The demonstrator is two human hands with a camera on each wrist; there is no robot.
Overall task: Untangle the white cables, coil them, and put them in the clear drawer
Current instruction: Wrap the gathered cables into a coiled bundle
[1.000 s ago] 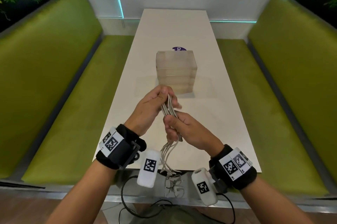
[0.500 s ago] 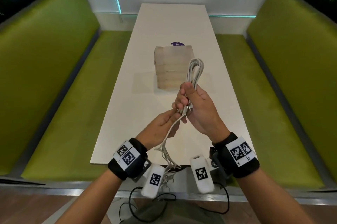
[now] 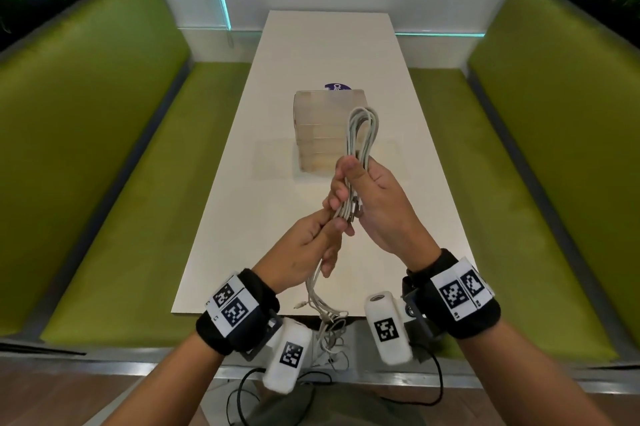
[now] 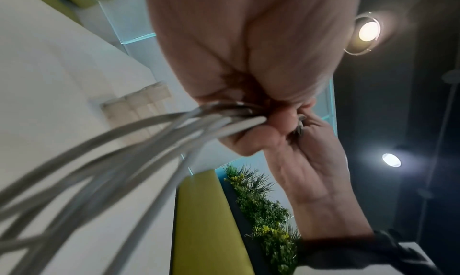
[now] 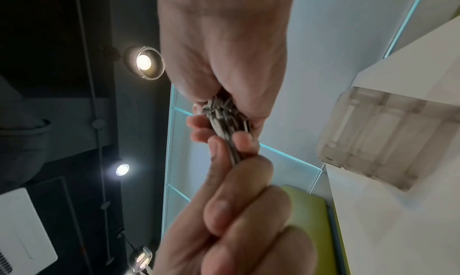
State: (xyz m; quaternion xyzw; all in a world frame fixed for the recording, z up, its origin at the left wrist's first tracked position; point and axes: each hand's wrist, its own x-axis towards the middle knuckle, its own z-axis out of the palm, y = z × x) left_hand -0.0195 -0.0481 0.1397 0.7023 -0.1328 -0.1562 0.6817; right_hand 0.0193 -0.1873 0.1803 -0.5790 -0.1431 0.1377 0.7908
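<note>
While the right hand (image 3: 375,204) closes its fingers and thumb round the middle of the bundle of thin white cables (image 3: 362,134), a folded loop stands up above the fist, held in the air over the long white table (image 3: 242,217). Just below, the left hand (image 3: 308,252) pinches the same strands where they leave the fist, and the loose tails hang down past the table's near edge, ending in a small snarl of plugs. The clear plastic stack of drawers (image 3: 322,134) sits shut on the table behind the loop, well apart from both hands.

To my eye the coiling is only part done. The next fold would go best if the left hand slid down the tails with a light pinch, letting the strands run straight, then brought that length up to the right fist. The snarl below looks likely to catch, so it wants loosening first.
</note>
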